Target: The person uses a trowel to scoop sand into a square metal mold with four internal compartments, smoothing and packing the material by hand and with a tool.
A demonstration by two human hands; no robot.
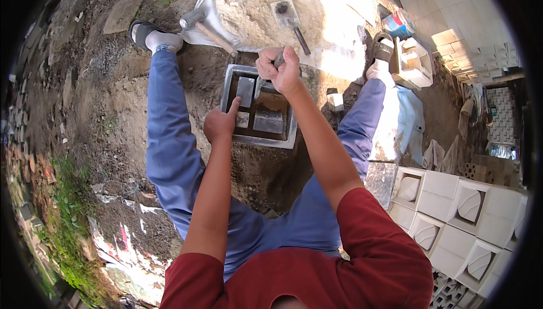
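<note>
Between my legs on the ground lies a square metal mould [263, 140] with dark metal blocks inside and gaps between them. My left hand [219, 122] is at its left side, thumb stretched over the rim toward an oblong grey block [245, 92]; the other fingers are mostly hidden, apparently around the rim. Above the mould's far right corner, my right hand [280, 71] is closed in a fist around something dark grey, only a bit of which shows. A wide dark block [268, 121] sits in the mould's near right part, with brownish material [270, 102] beyond it.
Beyond the mould, a white sheet [339, 54] bears a pile of pale sandy powder [243, 12] and a flat trowel [285, 14]. A hammer [215, 37] lies at the sheet's left edge. Patterned pale blocks [438, 193] stand at the right, near a bucket [399, 24].
</note>
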